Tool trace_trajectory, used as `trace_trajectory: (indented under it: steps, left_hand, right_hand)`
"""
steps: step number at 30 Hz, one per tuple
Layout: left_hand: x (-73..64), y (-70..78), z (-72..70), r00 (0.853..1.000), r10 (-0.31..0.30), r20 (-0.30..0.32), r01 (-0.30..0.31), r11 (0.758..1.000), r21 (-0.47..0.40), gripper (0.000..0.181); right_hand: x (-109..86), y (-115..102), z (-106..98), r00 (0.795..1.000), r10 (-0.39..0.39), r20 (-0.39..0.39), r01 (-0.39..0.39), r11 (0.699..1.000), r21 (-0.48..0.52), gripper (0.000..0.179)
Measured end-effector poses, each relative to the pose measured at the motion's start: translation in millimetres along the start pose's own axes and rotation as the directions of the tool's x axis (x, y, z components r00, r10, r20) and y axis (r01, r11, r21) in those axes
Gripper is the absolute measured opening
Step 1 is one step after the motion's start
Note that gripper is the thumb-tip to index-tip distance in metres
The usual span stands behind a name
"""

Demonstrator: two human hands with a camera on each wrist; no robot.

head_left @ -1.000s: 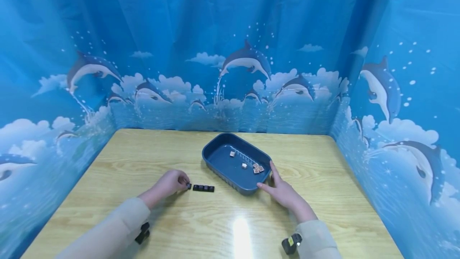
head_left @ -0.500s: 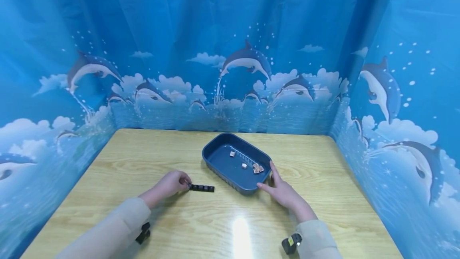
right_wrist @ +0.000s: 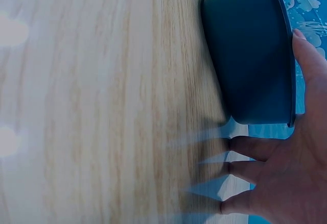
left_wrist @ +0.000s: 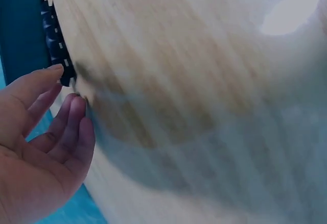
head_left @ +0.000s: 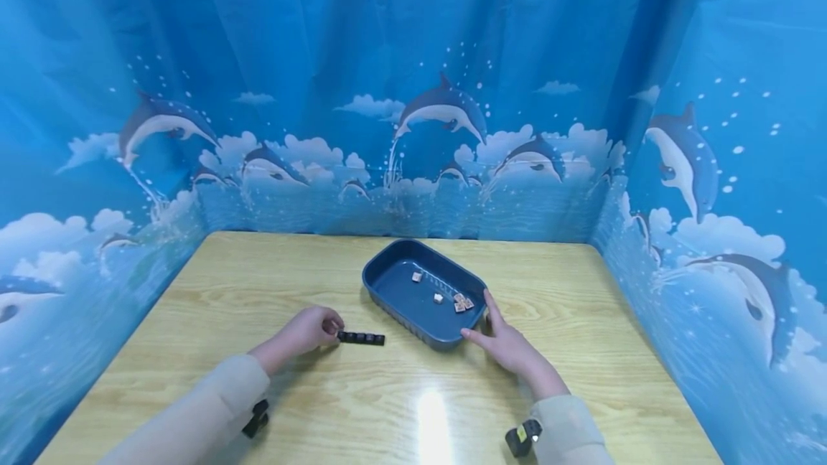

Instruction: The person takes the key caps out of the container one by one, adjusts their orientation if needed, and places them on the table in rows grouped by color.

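Note:
My left hand [head_left: 316,327] pinches the left end of a short row of small black blocks [head_left: 365,338] on the wooden table, thumb and index finger at the end block. In the left wrist view the thumb lies on the end of the black row [left_wrist: 56,43], and the other fingers curl loosely below it. My right hand [head_left: 510,346] is spread around the near right corner of a dark blue rectangular tray [head_left: 381,300], touching its rim. The right wrist view has one digit at the rim of the tray [right_wrist: 250,50], with other fingers reaching down beside its end.
Inside the tray lie several small pale pieces [head_left: 460,305] with reddish marks. A blue dolphin-print curtain [head_left: 413,199] surrounds the back and sides of the wooden table [head_left: 271,271]. Bright glare falls on the table's front.
The left hand's block, apart from the black row a second ago, now sits against its left end. The right hand and the tray have stayed in place.

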State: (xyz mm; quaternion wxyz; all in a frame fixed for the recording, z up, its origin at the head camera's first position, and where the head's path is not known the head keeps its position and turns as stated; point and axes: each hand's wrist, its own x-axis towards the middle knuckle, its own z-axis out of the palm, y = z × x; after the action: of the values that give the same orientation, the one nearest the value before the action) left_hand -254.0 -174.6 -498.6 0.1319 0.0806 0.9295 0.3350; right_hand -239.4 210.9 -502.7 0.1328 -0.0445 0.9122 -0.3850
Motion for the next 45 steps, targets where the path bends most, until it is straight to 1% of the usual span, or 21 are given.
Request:
trace_trajectory:
  steps: [4, 9, 14, 15, 18, 20, 23, 25, 29, 36, 39, 42, 45]
  left_hand:
    - [4.3, 8.6, -7.3, 0.999, 0.04, 0.016, -0.041, 0.997, 0.06, 0.026]
    - [13.6, 24.6, -16.5, 0.993, 0.111, 0.047, -0.116, 0.987, 0.112, 0.025]
    - [23.9, 41.3, -24.6, 0.985, 0.152, 0.082, -0.162, 0.977, 0.14, 0.028]
    - [26.0, 45.1, -26.3, 0.985, 0.149, 0.087, -0.161, 0.976, 0.145, 0.028]
    - [32.4, 56.4, -32.5, 0.979, 0.176, 0.103, -0.192, 0.967, 0.17, 0.028]
    - [36.7, 65.5, -36.1, 0.977, 0.178, 0.117, -0.197, 0.962, 0.188, 0.026]
    - [44.6, 80.1, -38.6, 0.979, 0.155, 0.132, -0.181, 0.959, 0.217, 0.026]
    - [51.0, 89.1, -38.2, 0.981, 0.134, 0.138, -0.164, 0.958, 0.236, 0.027]
    - [64.4, 104.3, -35.1, 0.98, 0.116, 0.161, -0.155, 0.954, 0.257, 0.033]
    - [90.8, 124.4, -28.8, 0.956, 0.126, 0.264, -0.196, 0.946, 0.258, 0.034]
    - [101.0, 132.4, -26.5, 0.949, 0.122, 0.291, -0.202, 0.943, 0.263, 0.034]
    - [109.3, 139.7, -23.3, 0.944, 0.108, 0.313, -0.195, 0.945, 0.262, 0.033]
    - [117.8, 144.8, -19.0, 0.943, 0.099, 0.317, -0.183, 0.951, 0.248, 0.03]
  right_hand:
    - [0.2, 0.3, 0.1, 1.0, 0.003, -0.001, -0.003, 1.0, 0.002, 0.1]
    - [0.4, 1.3, -0.6, 1.0, 0.001, -0.005, -0.001, 1.0, 0.002, 0.1]
    - [1.1, 1.3, -0.9, 1.0, 0.004, -0.006, -0.004, 1.0, 0.005, 0.1]
    - [1.2, 1.2, -0.6, 1.0, 0.005, -0.005, -0.005, 1.0, 0.007, 0.1]
    - [1.2, 0.9, 0.2, 1.0, 0.008, -0.007, -0.008, 1.0, 0.011, 0.099]
    - [1.1, 0.7, 0.8, 1.0, 0.008, -0.007, -0.008, 1.0, 0.013, 0.099]
    - [1.2, 0.4, 1.5, 1.0, 0.007, -0.01, -0.007, 1.0, 0.016, 0.099]
    - [1.2, 0.1, 1.7, 1.0, 0.008, -0.01, -0.008, 1.0, 0.015, 0.099]
    - [0.7, -0.6, 1.4, 1.0, 0.014, -0.012, -0.014, 1.0, 0.012, 0.098]
    - [0.1, -1.2, 1.3, 1.0, 0.015, -0.018, -0.014, 1.0, 0.018, 0.099]
    - [0.0, -1.2, 1.1, 1.0, 0.011, -0.022, -0.011, 1.0, 0.018, 0.099]
    - [-0.2, -0.5, 0.8, 1.0, 0.009, -0.02, -0.008, 1.0, 0.012, 0.099]
    - [-0.4, 0.1, 0.4, 1.0, 0.004, -0.019, -0.004, 1.0, 0.009, 0.099]
